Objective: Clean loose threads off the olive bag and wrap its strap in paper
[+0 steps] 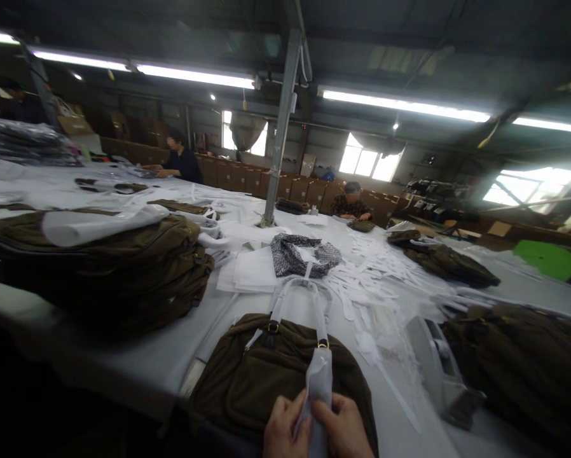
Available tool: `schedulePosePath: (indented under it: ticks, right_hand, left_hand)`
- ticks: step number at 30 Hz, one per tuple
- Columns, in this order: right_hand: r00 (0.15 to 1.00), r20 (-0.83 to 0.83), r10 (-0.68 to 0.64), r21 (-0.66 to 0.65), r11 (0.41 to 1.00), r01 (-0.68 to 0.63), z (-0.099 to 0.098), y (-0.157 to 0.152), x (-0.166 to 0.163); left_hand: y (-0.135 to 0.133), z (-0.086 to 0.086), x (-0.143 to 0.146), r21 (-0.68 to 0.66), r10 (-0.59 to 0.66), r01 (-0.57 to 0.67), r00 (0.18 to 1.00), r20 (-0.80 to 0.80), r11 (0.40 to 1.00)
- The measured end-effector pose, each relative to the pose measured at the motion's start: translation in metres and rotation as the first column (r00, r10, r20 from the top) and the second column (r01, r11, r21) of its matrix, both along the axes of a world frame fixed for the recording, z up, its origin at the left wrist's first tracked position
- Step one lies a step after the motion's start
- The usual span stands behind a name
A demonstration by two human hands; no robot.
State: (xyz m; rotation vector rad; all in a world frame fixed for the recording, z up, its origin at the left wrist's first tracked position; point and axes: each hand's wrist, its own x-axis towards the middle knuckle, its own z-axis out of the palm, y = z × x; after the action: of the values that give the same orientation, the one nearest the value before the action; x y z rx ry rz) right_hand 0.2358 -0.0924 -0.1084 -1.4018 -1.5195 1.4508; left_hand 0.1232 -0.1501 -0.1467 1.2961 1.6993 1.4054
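An olive-brown bag (pixel 257 372) lies before me on the white table, its handles (pixel 278 302) wrapped in white material and fixed by gold-coloured buckles. Over the front of the bag runs a strip of white wrapping (pixel 320 369), hanging down from the right buckle. My left hand (pixel 285 423) pinches the left edge of this strip between thumb and fingers. From the other side my right hand (pixel 343 426) grips the same strip, thumb on top. The strip's lower end is partly covered by my fingers.
Olive bags (pixel 123 273) are piled at left, more (pixel 519 362) at right. A grey tape dispenser (pixel 438 369) stands right of my bag. Beyond lie a black-and-white patterned cloth (pixel 285 254), white sheets (pixel 254 270) and scattered strips. A metal post (pixel 282 127) rises mid-table; co-workers (pixel 185 162) sit farther off.
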Motion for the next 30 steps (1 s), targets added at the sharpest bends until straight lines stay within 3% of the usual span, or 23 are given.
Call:
schedulePosePath:
  ticks: [4,8,13,16,20,24,27,30]
  right_hand:
    - [0.998,0.064,-0.005,0.018,1.000,0.004,0.003,-0.002,-0.001]
    - [1.000,0.006,-0.011,-0.054,0.999,0.011,0.002,-0.003,-0.001]
    - [0.999,0.039,0.010,-0.132,0.991,-0.005,0.001,-0.002,-0.001]
    - [0.999,0.034,0.042,-0.170,0.985,-0.035,0.005,-0.003,-0.001]
    - [0.996,-0.074,0.049,-0.333,0.940,-0.071,0.010,-0.003,-0.001]
    - [0.996,0.057,0.075,-0.195,0.979,-0.062,0.008,-0.002,-0.004]
    - [0.998,0.034,0.053,-0.161,0.986,-0.047,0.002,0.001,-0.005]
    - [0.999,-0.043,0.011,-0.199,0.980,-0.019,0.000,0.002,-0.003]
  left_hand:
    - [0.000,-0.006,0.004,0.050,0.026,-0.027,0.999,0.020,0.998]
    - [-0.001,-0.004,0.009,0.095,-0.033,0.037,0.998,-0.049,0.995]
    - [-0.003,0.002,0.007,-0.045,-0.112,0.106,0.980,-0.166,0.993]
    - [-0.003,0.002,0.006,-0.122,-0.115,0.088,0.964,-0.240,0.989]
    - [-0.004,-0.002,0.007,-0.173,-0.103,0.045,0.934,-0.341,0.984]
    - [-0.005,0.000,0.009,-0.095,-0.074,0.036,0.902,-0.426,0.995]
    - [-0.007,0.007,0.005,-0.008,-0.056,0.057,0.940,-0.337,0.998]
    - [-0.012,0.011,-0.001,-0.049,-0.013,0.011,0.999,-0.048,0.999]
